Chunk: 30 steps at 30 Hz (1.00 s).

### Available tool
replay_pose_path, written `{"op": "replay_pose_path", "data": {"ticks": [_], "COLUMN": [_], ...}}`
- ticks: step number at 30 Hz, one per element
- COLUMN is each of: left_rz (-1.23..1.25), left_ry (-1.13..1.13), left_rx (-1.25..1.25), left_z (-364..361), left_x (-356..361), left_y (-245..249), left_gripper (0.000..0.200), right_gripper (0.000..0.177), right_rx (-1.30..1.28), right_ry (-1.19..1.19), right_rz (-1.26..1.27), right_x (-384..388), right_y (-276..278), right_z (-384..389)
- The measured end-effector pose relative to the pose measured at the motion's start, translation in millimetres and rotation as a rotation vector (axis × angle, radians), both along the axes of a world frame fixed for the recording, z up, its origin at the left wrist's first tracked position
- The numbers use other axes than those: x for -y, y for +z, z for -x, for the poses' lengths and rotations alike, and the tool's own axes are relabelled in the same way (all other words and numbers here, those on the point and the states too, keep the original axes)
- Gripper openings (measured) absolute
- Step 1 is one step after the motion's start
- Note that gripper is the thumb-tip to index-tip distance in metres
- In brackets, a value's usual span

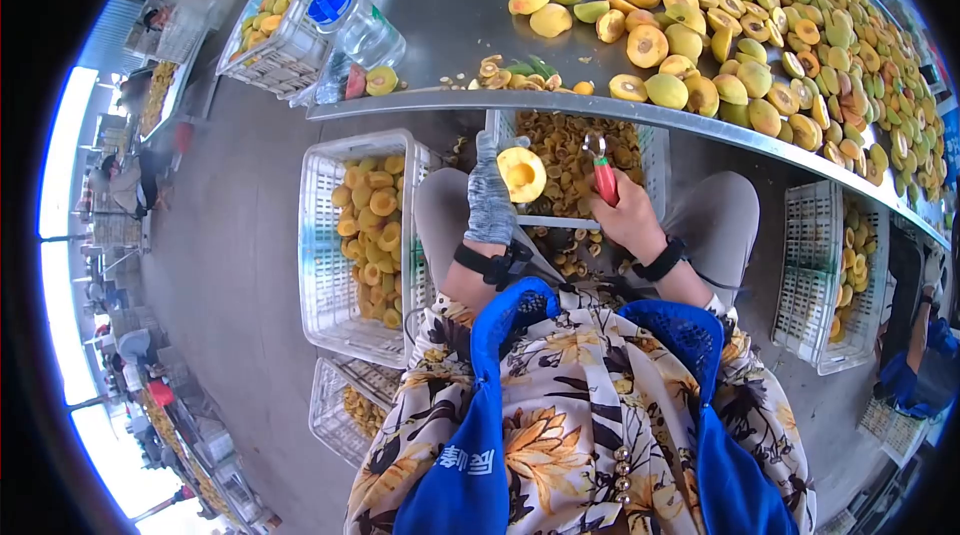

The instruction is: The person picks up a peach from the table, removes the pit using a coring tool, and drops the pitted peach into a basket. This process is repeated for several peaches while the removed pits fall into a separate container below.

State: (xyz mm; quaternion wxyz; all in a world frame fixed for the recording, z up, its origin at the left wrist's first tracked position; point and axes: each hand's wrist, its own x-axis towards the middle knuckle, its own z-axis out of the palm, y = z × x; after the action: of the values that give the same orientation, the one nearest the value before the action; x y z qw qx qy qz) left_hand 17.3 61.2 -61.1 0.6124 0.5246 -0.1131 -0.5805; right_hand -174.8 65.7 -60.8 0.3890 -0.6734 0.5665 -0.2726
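My left hand, in a grey knit glove, is closed on a yellow peach half. Its cut face is turned up and shows a hollow in the middle. My right hand, bare, grips the red handle of a pitting spoon with a metal loop at its tip. The loop points away from me and stands apart from the peach half. Both hands are over a crate between my knees, which holds brown-yellow pits and scraps.
A metal table ahead carries many halved peaches and a blue-capped plastic bottle. White crates of peach halves stand at left and right. Another crate of fruit sits by the table's left end. A person is at far right.
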Motion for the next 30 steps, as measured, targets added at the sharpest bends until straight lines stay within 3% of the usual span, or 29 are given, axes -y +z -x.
{"op": "replay_pose_path", "data": {"ticks": [2,4,6,8,10,12,14,15,17,18,20,22,23,24,25,26,28,30], "left_rz": [0.047,0.077,0.262,0.257,0.442,0.441,0.375,0.374,0.067,0.068,-0.078,0.033,0.155,0.279,0.294,0.308,0.234,0.013], "left_ry": [-0.071,-0.124,-0.249,-0.253,-0.202,-0.288,-0.196,-0.196,-0.227,-0.226,0.029,0.014,-0.008,-0.038,0.119,0.277,0.362,0.096], "left_rx": [0.128,0.137,0.254,0.269,0.341,0.299,0.019,0.019,-0.174,-0.171,-0.106,-0.079,0.017,0.11,0.13,0.148,0.558,1.049], "left_z": [0,3,9,13,24,19,23,20,11,14,21,5,-14,-32,-49,-67,-130,-211], "left_x": [0,-2,-6,-10,-10,-8,-7,-4,4,4,-1,-4,-11,-20,-22,-24,-46,-61], "left_y": [2,2,4,-2,5,-4,-12,-17,-23,-6,28,29,21,19,18,20,6,-26], "left_gripper": [0.06,0.057,0.047,0.039,0.038,0.039,0.041,0.041,0.053,0.053,0.059,0.056,0.053,0.049,0.045,0.04,0.029,0.026], "right_gripper": [0.029,0.033,0.03,0.031,0.026,0.024,0.023,0.022,0.02,0.02,0.019,0.02,0.02,0.021,0.023,0.023,0.023,0.022], "right_rx": [0.299,0.292,0.288,0.252,0.115,0.046,-0.024,-0.094,-0.164,-0.027,0.229,0.227,0.229,0.032,-0.169,-0.173,-0.284,-0.279], "right_ry": [0.022,0.06,0.12,0.138,0.226,0.267,0.31,0.388,0.465,0.295,0.025,-0.059,-0.063,-0.052,-0.044,-0.06,0.023,0.044], "right_rz": [-0.054,0.036,0.186,0.162,0.217,0.263,0.31,0.4,0.49,0.422,0.229,0.051,0.052,0.128,0.202,0.206,0.189,0.18], "right_x": [-10,-13,-13,-9,-8,-8,-9,-9,-11,-12,-6,7,10,12,15,16,11,10], "right_y": [27,27,29,29,29,33,32,28,26,27,23,18,9,-5,-19,-24,-34,-48], "right_z": [-12,-21,-29,-31,-31,-29,-28,-27,-27,-28,-28,-18,-13,-7,0,7,19,25]}}
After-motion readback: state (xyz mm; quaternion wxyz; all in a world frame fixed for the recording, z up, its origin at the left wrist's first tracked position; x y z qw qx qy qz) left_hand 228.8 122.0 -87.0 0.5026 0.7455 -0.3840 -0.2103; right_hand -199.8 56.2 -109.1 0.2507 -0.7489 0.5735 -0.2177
